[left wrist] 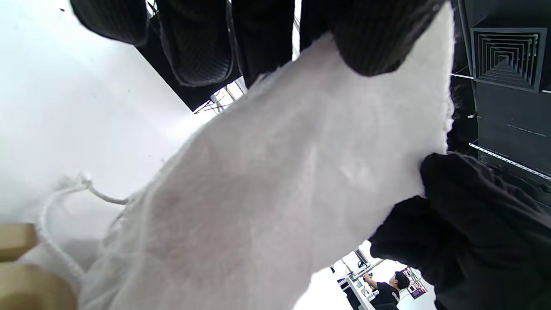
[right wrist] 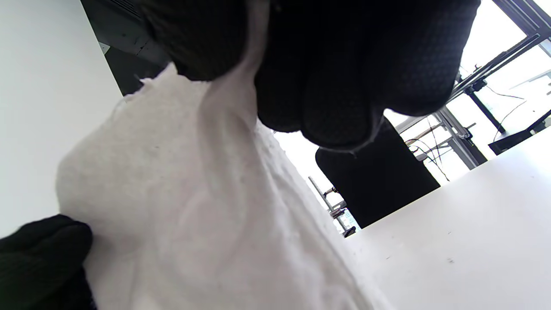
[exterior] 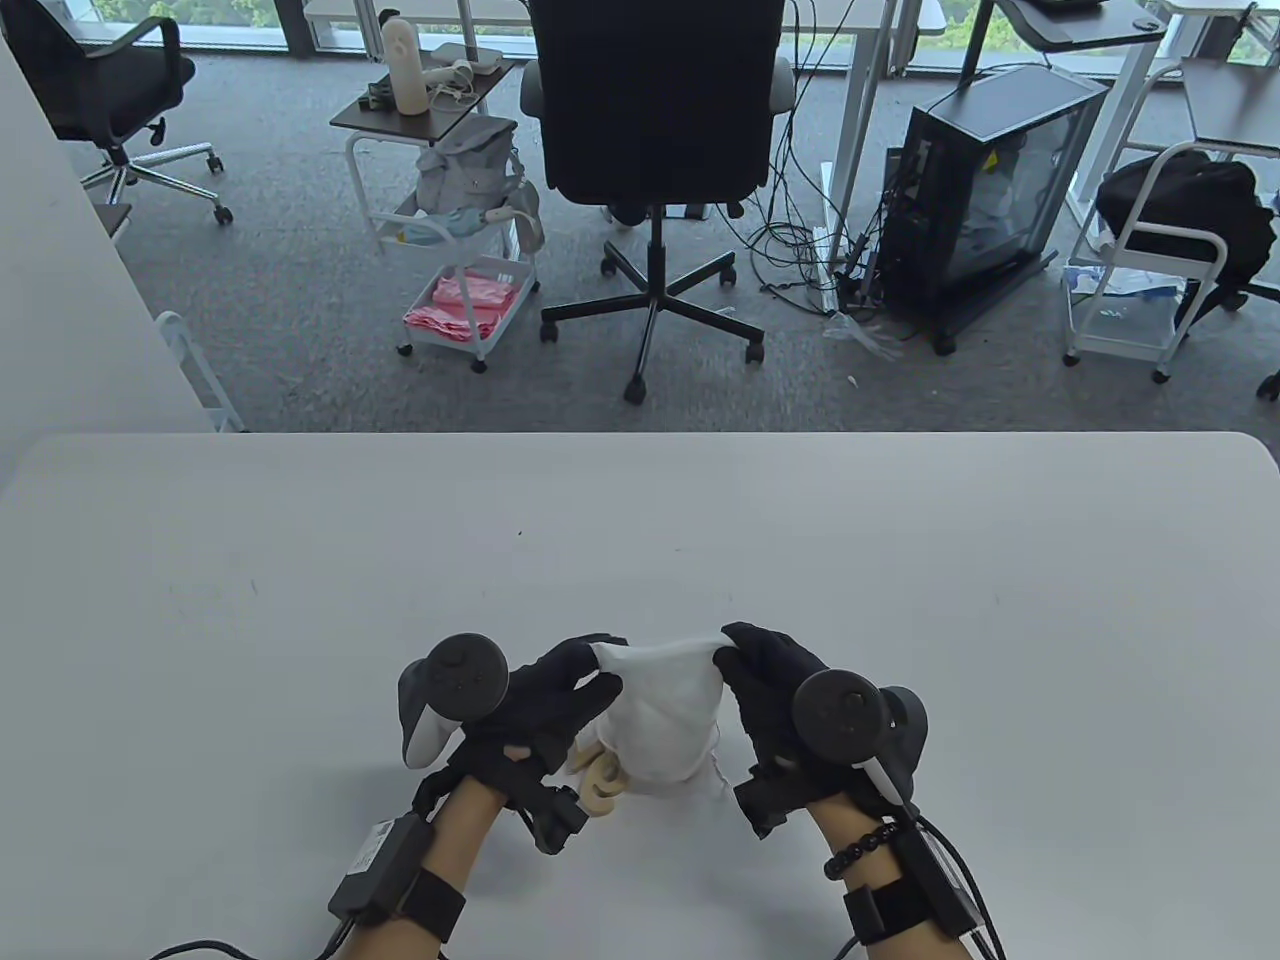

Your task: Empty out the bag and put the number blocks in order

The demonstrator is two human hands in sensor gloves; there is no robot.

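Observation:
A small white cloth drawstring bag (exterior: 662, 715) hangs upside down just above the white table (exterior: 900, 560), near its front edge. My left hand (exterior: 560, 690) pinches one upper corner of the bag (left wrist: 275, 181), and my right hand (exterior: 765, 665) pinches the other corner (right wrist: 181, 202). The fabric is stretched between them. Pale wooden number blocks (exterior: 598, 778) poke out at the bag's lower left, onto the table under my left hand. Two tan block pieces (left wrist: 26, 275) show at the left wrist view's bottom corner beside the drawstring (left wrist: 73, 189). How many blocks are still inside is hidden.
Beyond the table's far edge stand a black office chair (exterior: 655, 110), a white trolley with pink items (exterior: 465, 305) and a black computer case (exterior: 985, 190). The table around my hands is plain white.

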